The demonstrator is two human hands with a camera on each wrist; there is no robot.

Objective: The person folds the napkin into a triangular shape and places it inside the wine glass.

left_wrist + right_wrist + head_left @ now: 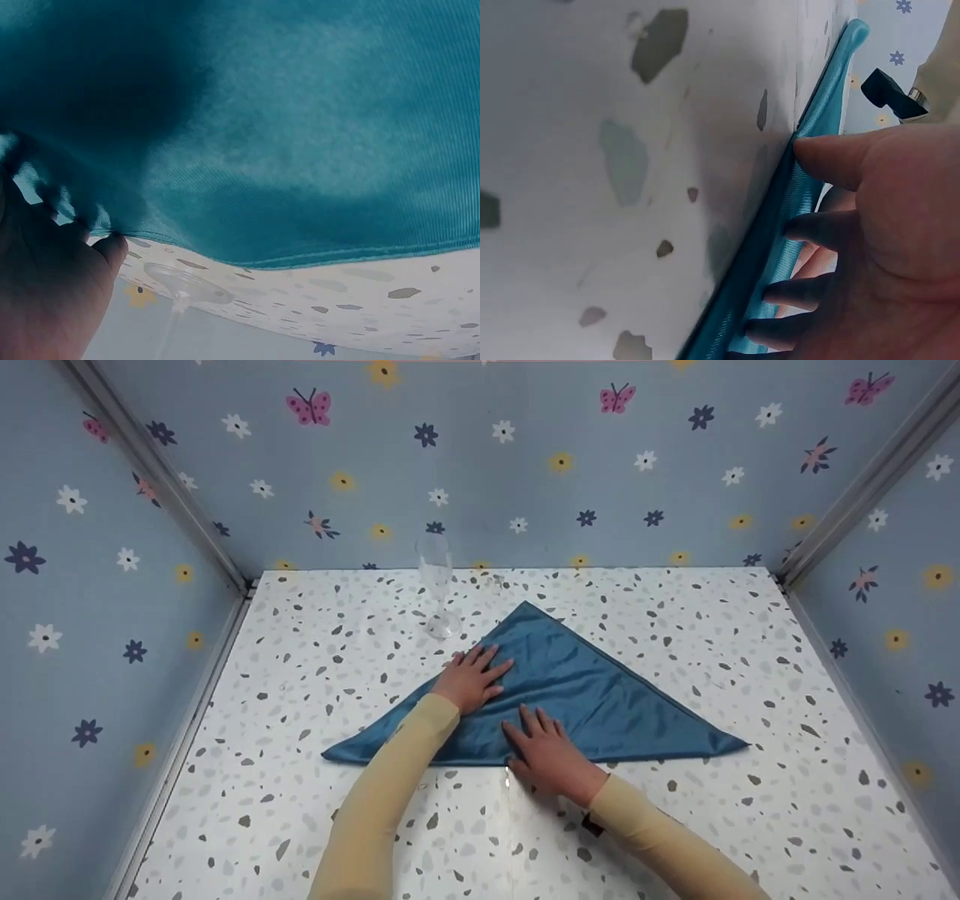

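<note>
A blue satin cloth (592,690), folded into a triangle, lies on the table with its peak pointing away from me and its long edge nearest me. My left hand (469,682) rests with spread fingers on its upper left slope, fingertips close to the slanting edge. Lower down, my right hand (553,754) lies on the cloth near the middle of the long edge, its thumb right at that edge. In the right wrist view the fingers (810,292) stretch straight across the folded border. Shallow wrinkles run over the cloth between and beside the hands.
An upright clear stemmed glass (436,592) stands behind the cloth, just beyond my left hand. The white speckled table (750,660) is bounded by a flowered back wall (495,472) and side walls. A small black device (592,823) sits at the right wrist.
</note>
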